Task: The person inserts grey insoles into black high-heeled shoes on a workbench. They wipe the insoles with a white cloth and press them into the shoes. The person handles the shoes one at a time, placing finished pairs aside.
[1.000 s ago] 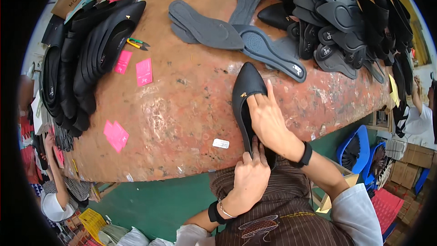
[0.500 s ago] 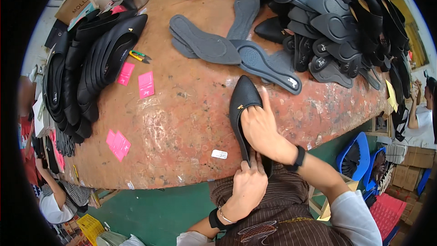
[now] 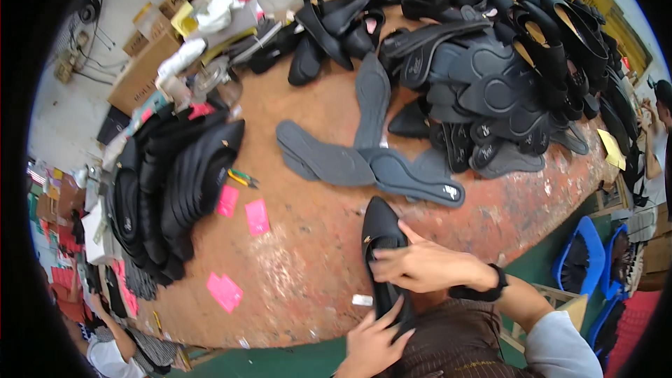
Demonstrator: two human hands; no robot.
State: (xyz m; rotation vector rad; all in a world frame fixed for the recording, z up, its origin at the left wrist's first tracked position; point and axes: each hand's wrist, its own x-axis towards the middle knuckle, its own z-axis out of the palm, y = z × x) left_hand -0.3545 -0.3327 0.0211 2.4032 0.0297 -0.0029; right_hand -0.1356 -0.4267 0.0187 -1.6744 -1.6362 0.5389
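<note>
A black pointed shoe (image 3: 384, 222) with a small gold ornament (image 3: 367, 239) sits at the near edge of the worn reddish-brown table (image 3: 308, 273), toe away from the person. The right hand (image 3: 437, 267) reaches across its opening, one digit stretched apart toward the toe. The left hand (image 3: 372, 344) touches the heel end, fingers spread — from here I cannot tell whether either hand grips. Flat grey insoles (image 3: 325, 154) lie beyond the toe.
</note>
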